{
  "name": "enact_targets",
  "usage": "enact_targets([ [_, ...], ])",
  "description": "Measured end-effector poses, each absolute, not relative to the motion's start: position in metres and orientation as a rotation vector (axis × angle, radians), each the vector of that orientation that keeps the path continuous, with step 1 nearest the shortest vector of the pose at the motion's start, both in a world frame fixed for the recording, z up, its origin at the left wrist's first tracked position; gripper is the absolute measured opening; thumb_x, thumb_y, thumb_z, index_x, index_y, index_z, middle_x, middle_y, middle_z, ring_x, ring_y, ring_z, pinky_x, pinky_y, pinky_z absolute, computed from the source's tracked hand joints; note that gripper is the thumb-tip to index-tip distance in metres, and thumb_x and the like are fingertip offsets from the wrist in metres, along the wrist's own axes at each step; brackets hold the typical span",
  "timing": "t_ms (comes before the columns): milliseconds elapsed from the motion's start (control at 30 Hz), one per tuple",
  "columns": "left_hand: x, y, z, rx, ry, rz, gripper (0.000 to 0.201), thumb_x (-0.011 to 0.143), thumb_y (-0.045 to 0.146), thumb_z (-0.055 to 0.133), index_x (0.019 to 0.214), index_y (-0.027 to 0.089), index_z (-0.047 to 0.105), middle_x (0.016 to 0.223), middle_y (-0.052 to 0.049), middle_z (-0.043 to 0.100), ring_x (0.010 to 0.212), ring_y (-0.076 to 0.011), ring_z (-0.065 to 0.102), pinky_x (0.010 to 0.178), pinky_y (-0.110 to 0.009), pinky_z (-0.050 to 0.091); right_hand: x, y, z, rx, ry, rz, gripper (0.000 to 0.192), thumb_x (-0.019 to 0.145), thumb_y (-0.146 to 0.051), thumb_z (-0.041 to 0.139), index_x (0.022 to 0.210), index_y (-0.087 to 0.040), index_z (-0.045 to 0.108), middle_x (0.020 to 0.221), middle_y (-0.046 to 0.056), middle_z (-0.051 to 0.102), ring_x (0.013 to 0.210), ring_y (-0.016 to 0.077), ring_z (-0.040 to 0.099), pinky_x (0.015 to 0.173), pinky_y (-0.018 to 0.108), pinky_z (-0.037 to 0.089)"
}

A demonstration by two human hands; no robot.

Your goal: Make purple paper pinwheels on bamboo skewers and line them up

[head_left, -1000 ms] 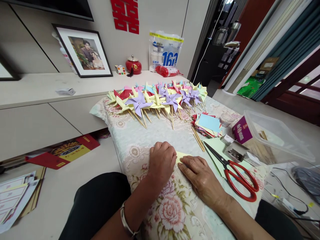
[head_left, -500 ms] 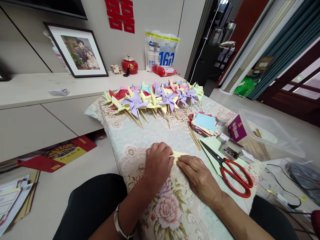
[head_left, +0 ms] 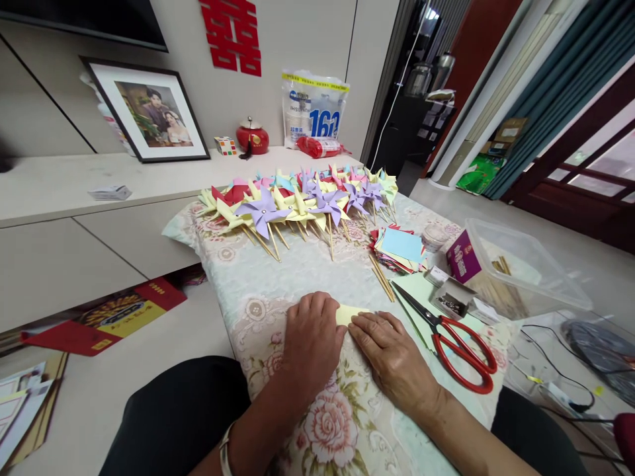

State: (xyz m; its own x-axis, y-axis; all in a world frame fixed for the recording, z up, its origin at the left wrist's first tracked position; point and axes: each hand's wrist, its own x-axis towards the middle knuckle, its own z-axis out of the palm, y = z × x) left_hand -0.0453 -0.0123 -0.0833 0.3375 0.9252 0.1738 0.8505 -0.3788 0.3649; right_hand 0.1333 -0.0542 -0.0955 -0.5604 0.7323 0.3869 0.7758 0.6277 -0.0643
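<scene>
On the cloth-covered table, a small piece of pale yellow paper (head_left: 351, 313) lies between my two hands, mostly covered by them. My left hand (head_left: 312, 337) is closed over its left part, fingers curled and the thumb at the paper's near edge. From the right, my right hand (head_left: 391, 347) holds the paper down with its fingertips, fingers together. Just right of that hand lie scissors (head_left: 446, 330) with red handles, blades partly spread, on light green paper sheets (head_left: 414, 314).
Paper pinwheels (head_left: 297, 208) on sticks cover the table's far side. Nearer are stacked coloured paper (head_left: 401, 246), loose wooden sticks (head_left: 381, 279), a small box of metal fasteners (head_left: 450, 301) and a clear plastic tub (head_left: 526, 264). A cabinet (head_left: 59, 192) stands behind.
My left hand has flattened and spread further over the yellow paper, while my right hand stays beside it. The whole view has shifted slightly.
</scene>
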Motion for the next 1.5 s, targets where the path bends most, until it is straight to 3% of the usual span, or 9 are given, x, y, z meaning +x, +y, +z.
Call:
enact_targets([
  [333, -0.043, -0.014, -0.084, 2.509, 1.636, 0.533, 0.017, 0.089, 0.024, 0.062, 0.105, 0.018, 0.062, 0.111, -0.008, 0.066, 0.107, -0.0325, 0.055, 0.087, -0.051, 0.045, 0.134, -0.057, -0.097, -1.391, -2.333, -0.301, 0.034, 0.093, -0.005, 0.047, 0.123, -0.011, 0.063, 0.122, 0.012, 0.071, 0.112, 0.0291, 0.058, 0.102, 0.049, 0.037],
  [500, -0.053, -0.019, -0.093, 2.575, 1.522, 0.537, 0.027, 0.093, 0.020, 0.057, 0.118, 0.017, 0.064, 0.124, -0.008, 0.067, 0.124, -0.0333, 0.052, 0.099, -0.052, 0.043, 0.134, -0.056, -0.094, -1.371, -2.310, -0.232, 0.035, 0.092, -0.005, 0.049, 0.124, -0.010, 0.063, 0.118, 0.013, 0.071, 0.107, 0.0285, 0.057, 0.096, 0.046, 0.041],
  [733, -0.081, -0.033, -0.097, 2.716, 1.243, 0.501, 0.048, 0.094, 0.041, 0.054, 0.141, 0.031, 0.053, 0.151, -0.007, 0.050, 0.143, -0.0378, 0.036, 0.111, -0.056, 0.036, 0.135, -0.057, -0.096, -1.372, -2.336, -0.236, 0.037, 0.095, -0.010, 0.051, 0.129, -0.013, 0.062, 0.120, 0.015, 0.069, 0.107, 0.0302, 0.056, 0.095, 0.049, 0.041],
  [1033, -0.080, -0.037, -0.095, 2.714, 1.243, 0.469, 0.048, 0.094, 0.040, 0.051, 0.140, 0.028, 0.054, 0.150, -0.002, 0.053, 0.143, -0.0384, 0.034, 0.115, -0.062, 0.027, 0.132, -0.060, -0.094, -1.413, -2.440, -0.326, 0.041, 0.092, -0.010, 0.053, 0.132, -0.018, 0.061, 0.121, 0.018, 0.066, 0.110, 0.0331, 0.055, 0.100, 0.056, 0.035],
  [1500, -0.074, -0.045, -0.094, 2.685, 1.379, 0.557, 0.042, 0.092, 0.029, 0.051, 0.132, 0.021, 0.059, 0.144, -0.004, 0.059, 0.137, -0.0353, 0.044, 0.113, -0.060, 0.028, 0.133, -0.057, -0.096, -1.515, -2.295, -0.215, 0.036, 0.088, -0.002, 0.054, 0.120, -0.016, 0.065, 0.117, 0.009, 0.070, 0.099, 0.0263, 0.054, 0.089, 0.042, 0.038],
])
